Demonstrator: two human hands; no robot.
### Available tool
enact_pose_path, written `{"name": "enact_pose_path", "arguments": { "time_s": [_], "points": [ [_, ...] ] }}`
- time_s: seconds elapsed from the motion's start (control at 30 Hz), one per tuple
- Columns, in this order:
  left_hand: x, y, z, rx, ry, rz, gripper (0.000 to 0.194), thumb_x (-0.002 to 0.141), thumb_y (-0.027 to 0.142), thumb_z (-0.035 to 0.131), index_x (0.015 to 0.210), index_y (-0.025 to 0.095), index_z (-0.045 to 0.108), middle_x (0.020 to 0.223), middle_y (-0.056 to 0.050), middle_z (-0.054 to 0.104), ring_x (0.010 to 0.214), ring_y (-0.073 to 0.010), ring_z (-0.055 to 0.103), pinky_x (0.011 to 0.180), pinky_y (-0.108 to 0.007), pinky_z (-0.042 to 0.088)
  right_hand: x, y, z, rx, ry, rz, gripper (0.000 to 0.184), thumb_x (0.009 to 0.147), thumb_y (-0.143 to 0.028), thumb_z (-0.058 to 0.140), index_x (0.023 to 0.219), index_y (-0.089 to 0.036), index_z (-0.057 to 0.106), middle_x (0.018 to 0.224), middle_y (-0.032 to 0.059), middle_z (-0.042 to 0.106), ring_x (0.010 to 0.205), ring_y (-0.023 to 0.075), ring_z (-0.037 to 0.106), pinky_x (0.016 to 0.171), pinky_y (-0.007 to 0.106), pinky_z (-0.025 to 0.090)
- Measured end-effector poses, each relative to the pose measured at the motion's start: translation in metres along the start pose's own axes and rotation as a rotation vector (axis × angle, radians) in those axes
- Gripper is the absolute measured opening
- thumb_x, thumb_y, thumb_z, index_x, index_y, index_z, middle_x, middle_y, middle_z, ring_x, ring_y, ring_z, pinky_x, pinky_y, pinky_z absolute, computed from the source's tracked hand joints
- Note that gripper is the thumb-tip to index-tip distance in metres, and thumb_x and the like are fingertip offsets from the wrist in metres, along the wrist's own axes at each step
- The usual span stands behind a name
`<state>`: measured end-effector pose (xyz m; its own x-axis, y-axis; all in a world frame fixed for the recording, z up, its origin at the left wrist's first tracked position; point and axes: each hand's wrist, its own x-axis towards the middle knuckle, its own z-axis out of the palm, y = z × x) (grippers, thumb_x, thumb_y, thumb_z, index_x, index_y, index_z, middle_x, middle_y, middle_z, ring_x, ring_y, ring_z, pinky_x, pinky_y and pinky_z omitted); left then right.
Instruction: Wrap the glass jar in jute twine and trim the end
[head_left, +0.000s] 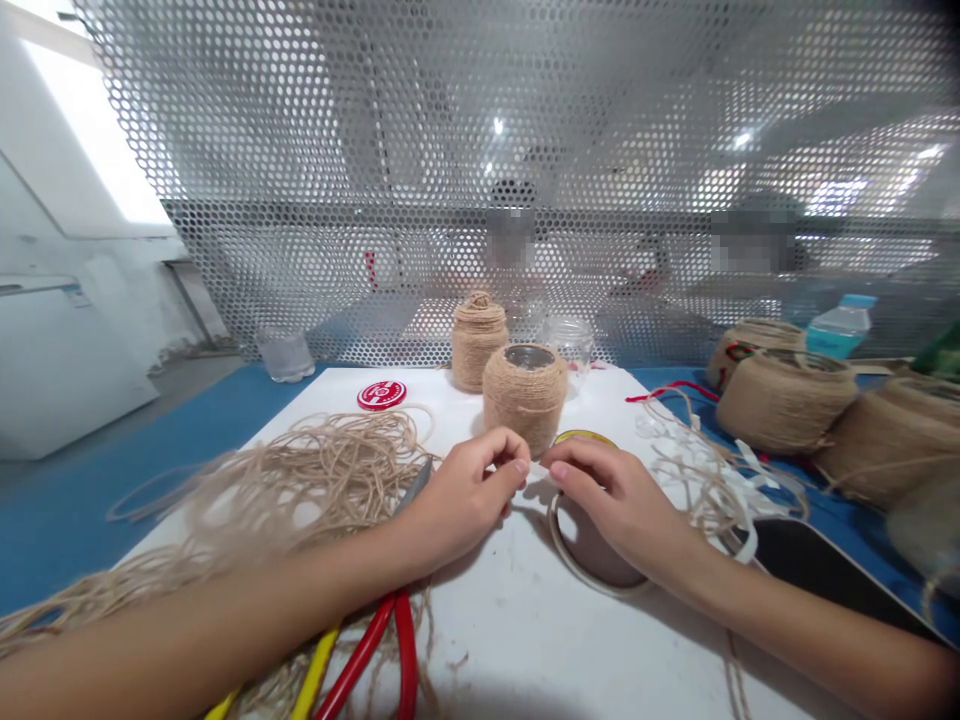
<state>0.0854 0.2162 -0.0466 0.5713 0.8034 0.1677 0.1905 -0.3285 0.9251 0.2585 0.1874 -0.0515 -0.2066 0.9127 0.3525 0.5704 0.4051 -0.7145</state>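
Note:
My left hand (480,485) is closed, thumb against the curled fingers. My right hand (611,490) is closed in a pinch too, its fingertips almost meeting the left ones. A small pale bit shows between them, too small to name. Just behind stands a twine-wrapped jar (525,400) with an open top. Under my right hand lies a roll of tape (566,550), partly hidden. Below my left forearm, red-handled scissors (405,650) rest near a yellow-handled tool (315,670). Loose twine (330,470) is heaped to the left.
A twine-wrapped jar with a coiled top (478,345), a clear glass jar (574,345) and a red lid (381,394) stand farther back. More wrapped jars (787,400) and a blue-capped bottle (840,328) are at right. A perforated metal screen (420,130) closes the back.

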Motion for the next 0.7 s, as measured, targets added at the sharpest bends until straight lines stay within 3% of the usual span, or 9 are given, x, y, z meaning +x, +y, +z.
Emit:
{"name": "enact_pose_path", "arguments": {
  "time_s": [0.27,0.53,0.7],
  "points": [
    [0.0003,0.0032,0.004,0.257,0.09,0.054,0.008,0.08,0.018,0.044,0.073,0.017,0.048,0.067,0.004,0.052,0.064,-0.0095,0.048,0.059,-0.021,0.037,-0.0017,-0.0004,0.002,-0.005,-0.024,-0.013,0.014,0.079,-0.016,0.048,0.066,-0.019,0.052,0.061,-0.0033,0.052,0.06,0.0116,0.048,0.056,0.023,0.036],
    [-0.0051,-0.0005,0.0063,0.608,0.146,0.235,0.006,0.08,0.021,0.046,0.077,0.018,0.05,0.074,0.002,0.056,0.067,-0.0106,0.05,0.061,-0.023,0.036,-0.0016,0.0015,0.0046,0.092,-0.044,0.105,0.016,0.075,-0.017,0.047,0.06,-0.018,0.048,0.055,-0.0038,0.048,0.055,0.0106,0.044,0.051,0.022,0.034],
    [-0.0065,0.0002,0.0064,0.747,0.144,0.33,0.009,0.082,0.024,0.045,0.078,0.018,0.051,0.076,0.0,0.057,0.069,-0.0119,0.05,0.06,-0.024,0.035,-0.002,0.0033,0.0058,0.171,-0.059,0.107,0.016,0.077,-0.019,0.047,0.062,-0.018,0.05,0.057,-0.003,0.049,0.056,0.0107,0.044,0.052,0.022,0.035]
  ]
}}
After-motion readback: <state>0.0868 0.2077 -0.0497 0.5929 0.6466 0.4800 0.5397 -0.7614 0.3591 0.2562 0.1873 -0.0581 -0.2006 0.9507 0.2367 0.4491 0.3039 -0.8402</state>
